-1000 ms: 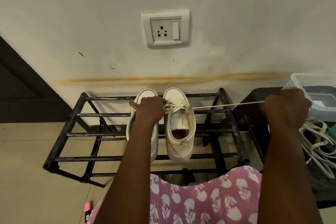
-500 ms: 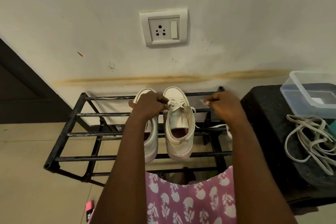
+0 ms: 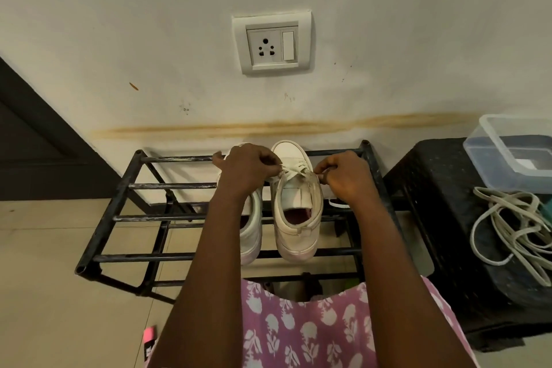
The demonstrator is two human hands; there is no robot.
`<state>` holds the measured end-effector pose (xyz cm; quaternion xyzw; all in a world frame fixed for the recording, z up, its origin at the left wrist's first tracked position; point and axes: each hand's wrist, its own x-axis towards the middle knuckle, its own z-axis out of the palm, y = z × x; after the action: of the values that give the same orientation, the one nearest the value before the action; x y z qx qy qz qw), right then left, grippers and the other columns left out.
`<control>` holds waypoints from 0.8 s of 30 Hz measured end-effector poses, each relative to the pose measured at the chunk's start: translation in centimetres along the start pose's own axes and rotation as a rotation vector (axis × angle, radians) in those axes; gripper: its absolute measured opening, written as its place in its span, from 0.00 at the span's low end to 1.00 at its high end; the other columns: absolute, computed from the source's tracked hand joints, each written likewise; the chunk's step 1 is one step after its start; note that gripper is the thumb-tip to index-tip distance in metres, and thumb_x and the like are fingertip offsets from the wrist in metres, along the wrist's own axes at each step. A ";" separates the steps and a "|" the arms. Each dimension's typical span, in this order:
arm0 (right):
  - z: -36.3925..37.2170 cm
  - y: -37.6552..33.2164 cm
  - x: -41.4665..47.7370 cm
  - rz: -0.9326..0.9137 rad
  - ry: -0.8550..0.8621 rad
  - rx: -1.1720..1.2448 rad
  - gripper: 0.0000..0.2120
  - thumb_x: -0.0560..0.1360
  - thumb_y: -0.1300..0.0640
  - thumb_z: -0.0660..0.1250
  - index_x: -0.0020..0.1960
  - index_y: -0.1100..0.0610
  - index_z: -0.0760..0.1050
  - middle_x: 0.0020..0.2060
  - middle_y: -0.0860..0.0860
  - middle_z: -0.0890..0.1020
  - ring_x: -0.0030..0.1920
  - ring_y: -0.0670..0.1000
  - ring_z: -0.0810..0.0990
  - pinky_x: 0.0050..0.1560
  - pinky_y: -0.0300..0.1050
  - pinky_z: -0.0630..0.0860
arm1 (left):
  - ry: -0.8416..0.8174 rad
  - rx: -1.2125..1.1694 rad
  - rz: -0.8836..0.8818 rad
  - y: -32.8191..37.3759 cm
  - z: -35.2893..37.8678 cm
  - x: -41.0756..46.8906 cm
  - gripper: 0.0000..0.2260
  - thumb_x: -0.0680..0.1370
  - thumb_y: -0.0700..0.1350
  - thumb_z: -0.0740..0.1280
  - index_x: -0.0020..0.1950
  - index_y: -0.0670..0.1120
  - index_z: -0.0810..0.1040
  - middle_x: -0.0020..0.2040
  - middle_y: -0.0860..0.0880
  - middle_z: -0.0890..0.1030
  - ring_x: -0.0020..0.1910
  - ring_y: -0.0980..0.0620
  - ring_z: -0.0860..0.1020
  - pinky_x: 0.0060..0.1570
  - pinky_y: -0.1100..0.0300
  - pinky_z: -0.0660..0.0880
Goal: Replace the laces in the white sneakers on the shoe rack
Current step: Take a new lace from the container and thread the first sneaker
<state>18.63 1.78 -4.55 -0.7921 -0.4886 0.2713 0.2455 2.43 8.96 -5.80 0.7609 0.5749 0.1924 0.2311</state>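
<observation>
Lace [image 3: 294, 169] crosses the sneaker [image 3: 295, 203], pinched by left hand [image 3: 248, 170] and right hand [image 3: 348, 179].

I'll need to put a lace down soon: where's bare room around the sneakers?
Free: shoe rack bars left of the left sneaker; left part of the black stool, between its edge and the loose laces. Crowded: its right side, with laces and clear container; the right sneaker front, where left hand and right hand pinch its lace.

Dim warm indoor light, soft shadows, wide-angle bending at edges
</observation>
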 end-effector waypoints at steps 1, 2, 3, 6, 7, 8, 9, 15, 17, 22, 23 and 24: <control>-0.2 0.1 0.0 0.003 -0.005 -0.006 0.12 0.76 0.67 0.62 0.50 0.58 0.83 0.50 0.55 0.84 0.51 0.52 0.81 0.53 0.43 0.75 | 0.025 0.063 0.008 0.3 0.1 -0.1 0.01 0.71 0.52 0.71 0.42 0.56 0.81 0.42 0.59 0.81 0.49 0.59 0.74 0.67 0.42 0.53; -0.4 0.1 0.1 0.004 -0.016 -0.015 0.12 0.76 0.68 0.62 0.50 0.57 0.83 0.50 0.55 0.83 0.51 0.53 0.81 0.53 0.44 0.76 | 0.029 0.093 0.021 0.6 0.2 -0.3 0.02 0.71 0.51 0.70 0.42 0.56 0.80 0.43 0.58 0.81 0.50 0.59 0.74 0.67 0.42 0.50; -0.5 0.2 0.1 -0.001 -0.024 -0.027 0.13 0.75 0.68 0.62 0.50 0.56 0.83 0.51 0.55 0.83 0.51 0.53 0.80 0.53 0.45 0.77 | 0.025 0.092 0.036 0.8 0.4 -0.3 0.02 0.70 0.51 0.69 0.42 0.56 0.79 0.42 0.58 0.81 0.51 0.59 0.75 0.67 0.41 0.49; -1.1 0.5 0.1 -0.005 -0.018 -0.075 0.14 0.76 0.68 0.62 0.52 0.56 0.82 0.52 0.55 0.82 0.49 0.51 0.79 0.49 0.41 0.74 | -0.015 0.026 0.060 0.9 0.5 -0.5 0.02 0.71 0.49 0.69 0.41 0.57 0.78 0.40 0.59 0.80 0.51 0.60 0.74 0.66 0.41 0.49; -1.3 0.7 0.2 0.000 -0.003 -0.088 0.14 0.76 0.68 0.62 0.53 0.55 0.82 0.52 0.54 0.82 0.46 0.50 0.78 0.47 0.40 0.73 | -0.031 -0.007 0.063 0.8 0.5 -0.5 0.02 0.71 0.49 0.69 0.42 0.57 0.78 0.40 0.60 0.79 0.50 0.61 0.73 0.66 0.42 0.50; -1.6 0.8 0.2 0.010 0.013 -0.098 0.13 0.76 0.67 0.62 0.53 0.55 0.82 0.51 0.54 0.82 0.44 0.49 0.77 0.45 0.40 0.72 | -0.046 -0.043 0.064 0.6 0.5 -0.5 0.02 0.73 0.49 0.68 0.43 0.58 0.79 0.40 0.61 0.79 0.49 0.62 0.71 0.66 0.43 0.51; -1.9 1.0 0.2 0.018 0.026 -0.095 0.13 0.76 0.67 0.62 0.53 0.55 0.82 0.51 0.54 0.82 0.43 0.48 0.76 0.44 0.39 0.71 | -0.056 -0.063 0.063 0.4 0.4 -0.4 0.03 0.74 0.50 0.68 0.44 0.58 0.80 0.40 0.61 0.78 0.49 0.62 0.71 0.67 0.43 0.52; -2.7 2.1 0.4 0.047 0.006 -0.066 0.12 0.76 0.68 0.63 0.53 0.59 0.82 0.45 0.52 0.81 0.37 0.45 0.73 0.30 0.31 0.65 | -0.130 0.010 -0.006 -0.4 0.3 -0.1 0.06 0.75 0.53 0.65 0.45 0.60 0.82 0.42 0.60 0.81 0.52 0.57 0.74 0.67 0.38 0.55; -2.7 2.0 0.5 0.058 0.035 -0.065 0.12 0.76 0.68 0.62 0.52 0.58 0.82 0.46 0.52 0.82 0.39 0.46 0.74 0.36 0.34 0.68 | -0.166 0.010 0.006 -0.4 0.3 -0.2 0.06 0.75 0.55 0.65 0.47 0.62 0.82 0.46 0.59 0.82 0.54 0.56 0.74 0.66 0.38 0.56; -1.9 1.9 0.4 0.037 -0.100 -0.176 0.09 0.76 0.61 0.65 0.53 0.57 0.82 0.50 0.53 0.83 0.51 0.53 0.79 0.55 0.47 0.76 | -0.202 0.062 0.030 0.1 0.1 -0.2 0.07 0.77 0.52 0.65 0.51 0.60 0.82 0.50 0.59 0.81 0.54 0.57 0.72 0.65 0.41 0.57; -1.6 1.8 0.3 0.024 -0.117 -0.167 0.09 0.77 0.59 0.65 0.54 0.57 0.82 0.51 0.54 0.82 0.52 0.53 0.79 0.57 0.48 0.75 | -0.205 0.065 0.039 0.1 0.0 -0.2 0.07 0.77 0.51 0.65 0.51 0.60 0.81 0.48 0.59 0.80 0.54 0.58 0.72 0.65 0.42 0.57; -1.3 1.7 0.2 0.001 -0.118 -0.134 0.10 0.77 0.59 0.65 0.55 0.57 0.81 0.53 0.55 0.82 0.54 0.53 0.78 0.59 0.48 0.74 | -0.211 0.055 0.047 0.1 0.1 -0.1 0.06 0.77 0.51 0.66 0.49 0.61 0.81 0.45 0.60 0.79 0.53 0.58 0.72 0.65 0.42 0.58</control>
<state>20.68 1.15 -4.73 -0.7895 -0.5189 0.2845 0.1627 2.52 8.85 -5.82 0.7963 0.5345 0.1009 0.2648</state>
